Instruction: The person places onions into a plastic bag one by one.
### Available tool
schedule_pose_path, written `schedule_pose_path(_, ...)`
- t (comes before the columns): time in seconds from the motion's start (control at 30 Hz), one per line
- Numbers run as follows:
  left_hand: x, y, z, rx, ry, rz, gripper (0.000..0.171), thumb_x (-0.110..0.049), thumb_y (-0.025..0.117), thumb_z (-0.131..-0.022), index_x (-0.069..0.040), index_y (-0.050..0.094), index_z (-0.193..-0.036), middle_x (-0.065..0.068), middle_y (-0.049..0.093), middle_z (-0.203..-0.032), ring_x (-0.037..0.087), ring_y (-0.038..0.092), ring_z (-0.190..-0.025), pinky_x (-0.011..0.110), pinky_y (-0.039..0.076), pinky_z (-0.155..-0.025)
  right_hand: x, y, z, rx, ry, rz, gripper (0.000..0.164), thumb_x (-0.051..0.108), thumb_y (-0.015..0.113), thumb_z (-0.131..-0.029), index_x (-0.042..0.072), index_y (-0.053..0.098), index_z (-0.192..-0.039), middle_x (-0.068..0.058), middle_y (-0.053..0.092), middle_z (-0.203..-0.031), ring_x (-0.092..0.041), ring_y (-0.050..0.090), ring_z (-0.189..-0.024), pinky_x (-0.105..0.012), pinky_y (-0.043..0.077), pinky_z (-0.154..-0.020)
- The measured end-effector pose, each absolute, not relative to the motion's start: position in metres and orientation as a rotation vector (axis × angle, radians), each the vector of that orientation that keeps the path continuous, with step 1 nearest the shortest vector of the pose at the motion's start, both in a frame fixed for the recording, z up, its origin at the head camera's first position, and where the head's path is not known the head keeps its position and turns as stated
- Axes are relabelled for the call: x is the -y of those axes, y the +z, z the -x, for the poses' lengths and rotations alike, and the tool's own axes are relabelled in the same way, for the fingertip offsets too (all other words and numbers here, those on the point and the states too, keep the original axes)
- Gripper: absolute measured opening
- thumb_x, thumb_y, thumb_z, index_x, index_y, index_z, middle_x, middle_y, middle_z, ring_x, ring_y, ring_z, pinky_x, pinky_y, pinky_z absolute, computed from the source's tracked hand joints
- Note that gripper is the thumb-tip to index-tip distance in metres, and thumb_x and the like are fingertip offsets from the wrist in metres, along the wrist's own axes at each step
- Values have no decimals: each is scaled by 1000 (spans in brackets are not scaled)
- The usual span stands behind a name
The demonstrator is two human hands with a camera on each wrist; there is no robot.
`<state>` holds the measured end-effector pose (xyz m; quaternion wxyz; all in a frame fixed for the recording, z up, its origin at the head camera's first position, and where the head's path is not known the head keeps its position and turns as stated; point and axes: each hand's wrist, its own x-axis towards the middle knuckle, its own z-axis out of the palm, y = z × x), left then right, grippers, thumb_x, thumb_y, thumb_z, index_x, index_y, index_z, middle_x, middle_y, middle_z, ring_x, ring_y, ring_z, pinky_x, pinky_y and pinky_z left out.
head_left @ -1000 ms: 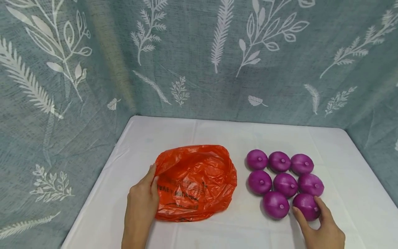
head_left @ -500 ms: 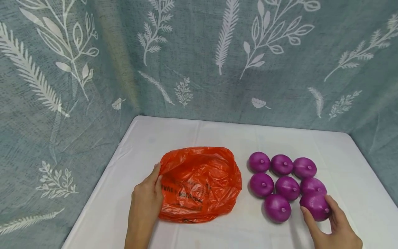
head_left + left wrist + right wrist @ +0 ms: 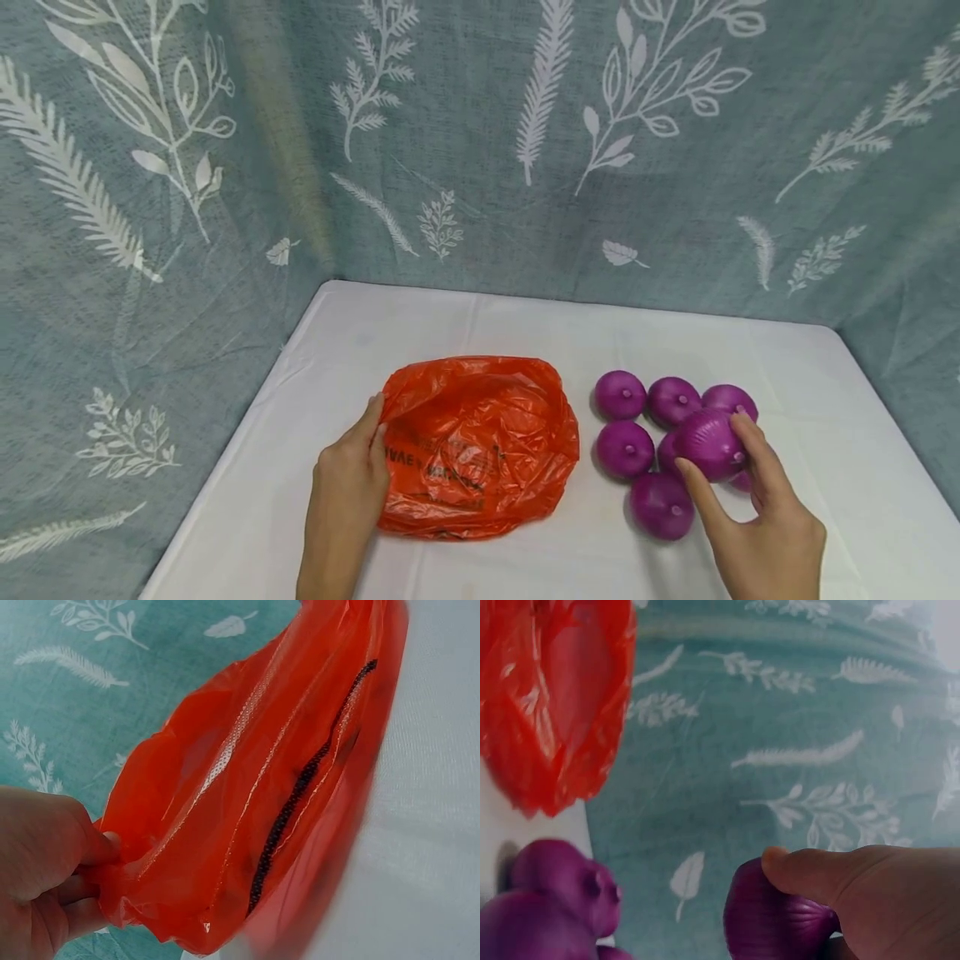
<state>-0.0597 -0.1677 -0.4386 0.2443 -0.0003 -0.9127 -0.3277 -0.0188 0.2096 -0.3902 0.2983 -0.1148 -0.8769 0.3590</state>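
Note:
My left hand [image 3: 348,487] pinches the left rim of an orange-red plastic bag [image 3: 480,454], whose mouth gapes toward me. Dark print shows on the bag's near side, and in the left wrist view thumb and fingers grip the thin film [image 3: 225,780]. Between thumb and fingers, my right hand [image 3: 772,533] holds a purple onion [image 3: 707,446], raised over the rest of the group. In the right wrist view the thumb lies across this onion [image 3: 769,915]. Several more purple onions [image 3: 626,450] sit close together on the table, some partly hidden behind the held one.
A white cloth covers the table [image 3: 525,325]. Behind and along the sides hangs a blue-green curtain [image 3: 465,150] with white leaf patterns. The bag lies left of the onions, with a narrow strip of cloth between.
My right hand has lifted the onion from the front right of the group and carried it up and leftward over the others. The left hand stays at the bag's rim.

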Motion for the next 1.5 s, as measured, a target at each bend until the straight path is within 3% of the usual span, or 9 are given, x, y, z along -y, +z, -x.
schedule_pose_path(0.13,166,-437,59,2493,-896,2,50,8,68,-98,2,60,-147,24,66,-136,41,72,-113,55,62,-85,-202,-384,22,2324,963,231,88,12,98,-76,41,60,-150,-4,69,-141,27,50,-116,2,40,-94)
schedule_pose_path(0.37,166,-436,59,2498,-895,-5,49,7,66,-99,2,60,-147,23,66,-137,41,72,-113,56,62,-85,-187,-369,30,2354,967,63,90,13,99,-75,37,59,-152,8,60,-152,-17,61,-135,-2,37,-105)
schedule_pose_path(0.6,166,-436,58,2505,-892,-18,48,6,67,-99,2,60,-147,24,67,-136,43,71,-114,57,61,-86,-164,-356,39,2352,949,-224,90,8,97,-75,24,58,-154,4,59,-154,-31,67,-127,-5,41,-104)
schedule_pose_path(0.93,167,-437,59,2501,-924,-20,49,6,68,-98,1,60,-147,23,67,-136,41,71,-116,56,61,-88,-128,-345,57,2381,1003,-497,84,14,93,-82,18,54,-156,3,50,-161,-20,58,-140,-14,41,-110)
schedule_pose_path(1.0,167,-436,60,2497,-930,-13,50,6,68,-99,1,60,-147,23,67,-137,40,71,-116,56,61,-88,-122,-343,62,2397,1001,-531,82,17,92,-84,18,53,-157,3,50,-162,-14,72,-116,-7,48,-96)
schedule_pose_path(1.23,167,-436,61,2506,-936,-11,50,6,67,-99,0,59,-148,22,66,-139,40,70,-118,55,61,-88,-106,-349,78,2468,966,-657,78,20,89,-89,18,51,-157,2,46,-165,-11,76,-95,-30,55,-102)
schedule_pose_path(1.3,168,-437,61,2511,-936,-16,50,6,67,-99,0,59,-148,22,66,-139,40,70,-118,55,61,-89,-102,-352,81,2486,966,-686,78,19,88,-89,18,50,-157,0,46,-165,-6,71,-72,-28,60,-93)
schedule_pose_path(1.4,168,-437,60,2517,-934,-23,50,5,67,-100,0,59,-148,22,66,-138,39,71,-117,55,61,-89,-95,-358,83,2524,958,-719,79,20,88,-89,18,49,-158,-1,46,-165,-3,69,-70,-27,61,-89)
schedule_pose_path(1.5,168,-438,60,2517,-932,-24,49,5,67,-100,0,59,-148,22,67,-137,39,71,-116,55,62,-88,-89,-363,85,2565,955,-743,78,22,88,-90,17,49,-157,-1,47,-165,-11,76,-92,-31,58,-98)
